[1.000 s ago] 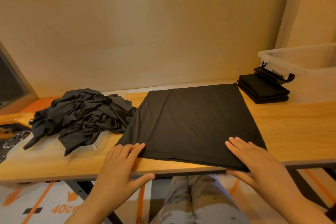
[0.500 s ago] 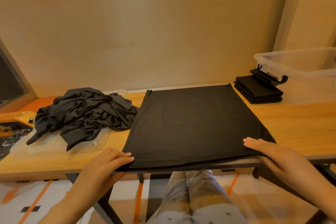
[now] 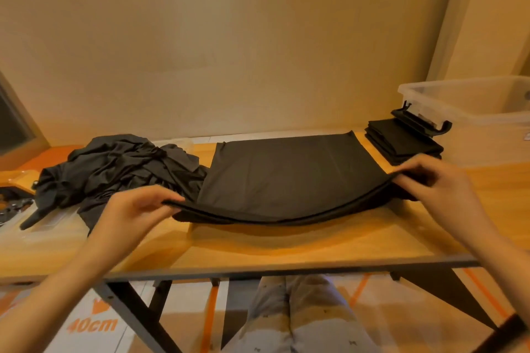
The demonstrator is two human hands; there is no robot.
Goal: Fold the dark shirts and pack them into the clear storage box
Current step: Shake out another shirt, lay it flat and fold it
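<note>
The shirt (image 3: 286, 178) lies mid-worktop (image 3: 286, 246), its near edge held up off the surface: fingers of the left hand (image 3: 134, 209) pinch its left corner, fingers of the right hand (image 3: 438, 183) its right. A crumpled pile (image 3: 114, 166) lies left; a folded stack (image 3: 401, 143) sits beside the box (image 3: 473, 114)

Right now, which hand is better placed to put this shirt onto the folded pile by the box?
The right hand, probably. It pinches the shirt at its right corner, in front of the folded pile and the clear storage box. The left hand holds the other corner, over by the crumpled shirts.
</note>
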